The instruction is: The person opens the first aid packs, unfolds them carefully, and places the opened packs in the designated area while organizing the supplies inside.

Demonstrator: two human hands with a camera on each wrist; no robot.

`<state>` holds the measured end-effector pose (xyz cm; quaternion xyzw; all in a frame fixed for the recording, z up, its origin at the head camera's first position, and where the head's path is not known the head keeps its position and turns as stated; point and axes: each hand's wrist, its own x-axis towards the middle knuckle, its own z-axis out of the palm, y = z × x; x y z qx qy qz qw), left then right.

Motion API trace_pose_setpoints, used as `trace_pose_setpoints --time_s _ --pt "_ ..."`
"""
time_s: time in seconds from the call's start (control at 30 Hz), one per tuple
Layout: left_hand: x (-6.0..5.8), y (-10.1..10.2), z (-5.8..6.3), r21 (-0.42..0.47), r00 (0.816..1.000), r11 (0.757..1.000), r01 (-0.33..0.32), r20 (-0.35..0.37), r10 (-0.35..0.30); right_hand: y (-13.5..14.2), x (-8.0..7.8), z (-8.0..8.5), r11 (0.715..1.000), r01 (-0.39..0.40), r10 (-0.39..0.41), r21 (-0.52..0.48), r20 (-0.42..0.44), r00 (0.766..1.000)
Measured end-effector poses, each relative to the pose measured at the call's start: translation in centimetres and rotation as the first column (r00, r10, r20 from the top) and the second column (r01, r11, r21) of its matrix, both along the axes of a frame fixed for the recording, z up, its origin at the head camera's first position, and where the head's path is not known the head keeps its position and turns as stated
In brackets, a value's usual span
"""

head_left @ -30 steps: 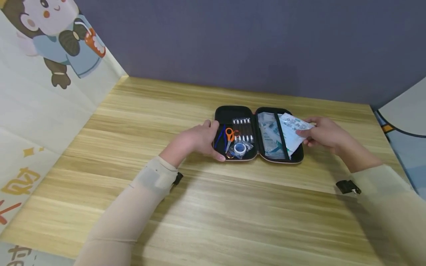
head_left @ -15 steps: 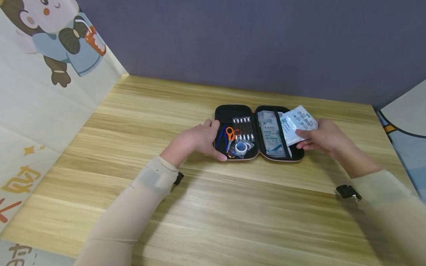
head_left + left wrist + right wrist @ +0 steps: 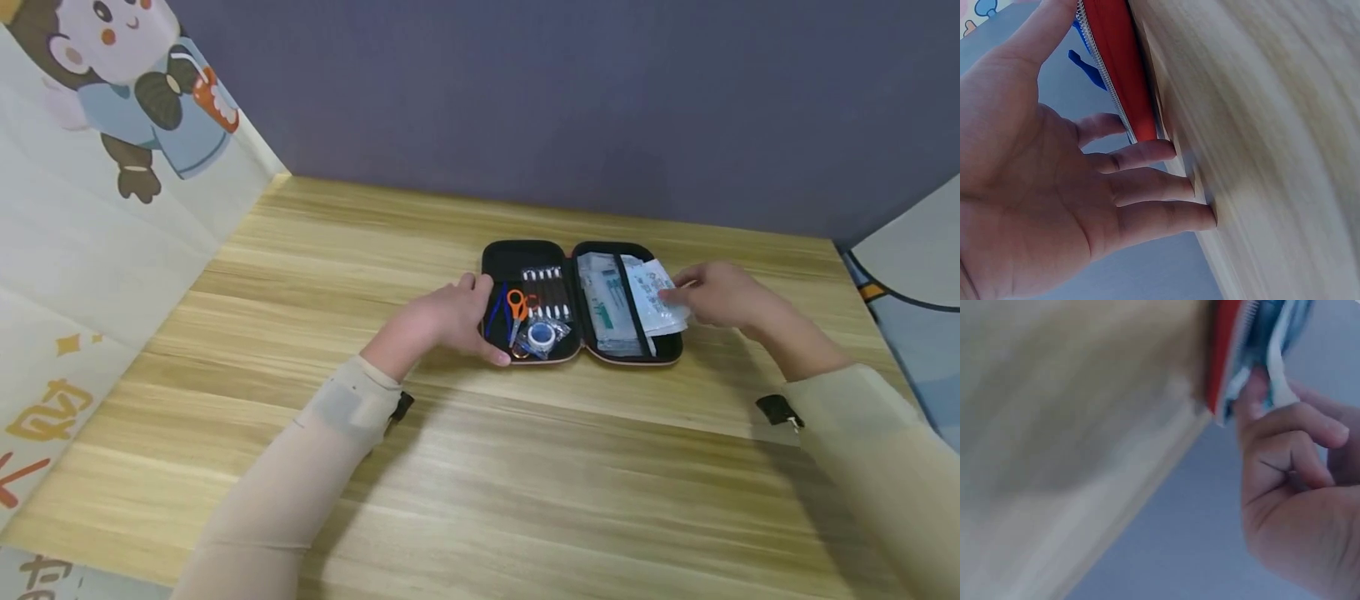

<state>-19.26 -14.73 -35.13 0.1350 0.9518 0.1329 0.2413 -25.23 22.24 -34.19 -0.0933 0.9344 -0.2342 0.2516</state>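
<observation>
An unzipped first-aid case (image 3: pixel 521 252) lies flat on the table, both halves facing up. My left hand (image 3: pixel 457 315) steadies its left edge; in the left wrist view the fingers are straight and spread beside the red zipped side (image 3: pixel 1124 69), fingertips at the tabletop. Between thumb and fingers my right hand (image 3: pixel 723 296) pinches a white-and-blue sealed packet (image 3: pixel 655 292), which overlaps the right half beside the black elastic strap (image 3: pixel 634 304). In the right wrist view the packet's edge (image 3: pixel 1280 362) shows between the fingers.
In the case's left half are orange-handled scissors (image 3: pixel 516 306), wrapped cotton swabs (image 3: pixel 547 296), blue tweezers (image 3: pixel 495 312) and a tape roll (image 3: pixel 541 335). Clear packets (image 3: pixel 606 304) fill the right half. A dark partition (image 3: pixel 555 108) rises behind the wooden table (image 3: pixel 525 483).
The right hand first lifts the packet up and right from the case, then lowers it back over the right half near the strap. The left hand stays at the case's left edge.
</observation>
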Motion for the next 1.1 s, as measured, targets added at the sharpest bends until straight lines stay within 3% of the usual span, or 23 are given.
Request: trace_pose_setpoints --time_s 0.1,0.23,0.67,0.8,0.9,1.0,1.1 --pt "-0.1 0.0 0.1 0.002 1.0 1.0 0.005 -0.004 -0.005 -0.2 0.0 -0.5 0.998 -0.054 0.053 -0.024 -0.03 0.998" --pt "-0.2 0.0 0.0 0.012 1.0 1.0 0.013 -0.016 -0.013 -0.1 0.2 -0.9 0.992 -0.114 0.116 -0.048 0.048 0.992" --pt "-0.4 -0.2 -0.2 0.007 1.0 1.0 -0.002 0.015 0.002 -0.6 -0.3 -1.1 0.987 -0.156 0.159 -0.034 0.124 0.979" --pt "-0.5 -0.1 -0.3 0.009 1.0 1.0 0.006 0.012 -0.007 -0.3 0.0 -0.9 0.992 -0.121 0.119 0.033 0.07 0.99" --pt "-0.5 0.0 -0.3 0.015 1.0 1.0 0.006 0.009 -0.006 -0.3 0.3 0.0 0.98 -0.113 0.118 0.162 -0.021 0.993" --pt "-0.5 0.0 -0.2 0.01 1.0 1.0 -0.001 0.013 0.001 -0.8 0.6 1.2 0.955 -0.11 0.149 0.277 -0.127 0.981" --pt "-0.5 0.0 -0.2 0.004 1.0 1.0 0.0 0.014 0.0 -2.1 1.2 2.0 0.95 -0.119 0.183 0.29 -0.204 0.962"
